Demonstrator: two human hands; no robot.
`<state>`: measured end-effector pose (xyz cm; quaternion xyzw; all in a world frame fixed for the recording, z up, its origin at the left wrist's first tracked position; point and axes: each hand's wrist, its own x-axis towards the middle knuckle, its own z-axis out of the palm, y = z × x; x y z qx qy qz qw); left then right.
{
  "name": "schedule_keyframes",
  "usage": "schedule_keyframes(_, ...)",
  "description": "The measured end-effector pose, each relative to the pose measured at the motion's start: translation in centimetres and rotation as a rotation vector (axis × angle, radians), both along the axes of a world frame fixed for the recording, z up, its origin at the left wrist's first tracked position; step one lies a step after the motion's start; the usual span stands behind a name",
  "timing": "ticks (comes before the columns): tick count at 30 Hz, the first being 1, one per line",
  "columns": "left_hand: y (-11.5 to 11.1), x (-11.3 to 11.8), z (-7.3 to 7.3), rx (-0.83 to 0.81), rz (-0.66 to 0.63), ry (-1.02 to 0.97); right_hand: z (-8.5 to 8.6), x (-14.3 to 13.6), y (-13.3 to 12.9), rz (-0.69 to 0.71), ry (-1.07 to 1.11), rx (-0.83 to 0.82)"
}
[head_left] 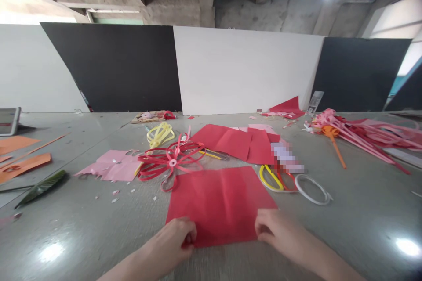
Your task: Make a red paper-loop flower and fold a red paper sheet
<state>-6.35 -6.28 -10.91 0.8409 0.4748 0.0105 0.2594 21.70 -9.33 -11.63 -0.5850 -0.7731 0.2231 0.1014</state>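
Note:
A sheet of red paper [222,202] with soft creases lies flat in front of me. At its near left corner my left hand [180,233] is closed, with fingers curled onto the paper. My right hand [271,226] grips the near right edge, thumb and fingers bent round it; the fingertips are partly hidden. Just beyond the sheet's far left corner rests a red flower [173,162] made of looped strips with a pale round centre. More red sheets [227,140] overlap behind it, beside a yellow-handled craft knife [214,154].
Left are a yellow looped flower [160,134], a cut pink sheet [112,164], a green leaf [42,188] and orange paper [26,164]. Right are a yellow loop [271,178], a white coil [313,189] and pink strip flowers [331,123]. Upright panels [247,70] stand behind.

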Motion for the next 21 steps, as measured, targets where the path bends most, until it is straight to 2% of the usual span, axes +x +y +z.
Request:
schedule_keyframes(4,0.5,0.4,-0.7,0.088,-0.023,0.042,-0.3,0.0,0.1,-0.015,0.000,0.022)
schedule_keyframes(8,1.3,0.8,-0.6,0.180,-0.034,0.021,-0.8,0.0,0.3,-0.053,-0.014,0.026)
schedule_keyframes(11,1.9,0.6,0.0,0.147,-0.070,-0.037,-1.0,-0.1,0.3,-0.059,-0.008,0.027)
schedule_keyframes(15,2.4,-0.1,0.5,0.019,-0.145,-0.142,-1.0,-0.1,0.3,-0.075,-0.008,0.025)
schedule_keyframes(21,2.0,-0.6,-0.1,0.026,-0.144,-0.277,-1.0,-0.2,0.4,-0.066,-0.030,0.028)
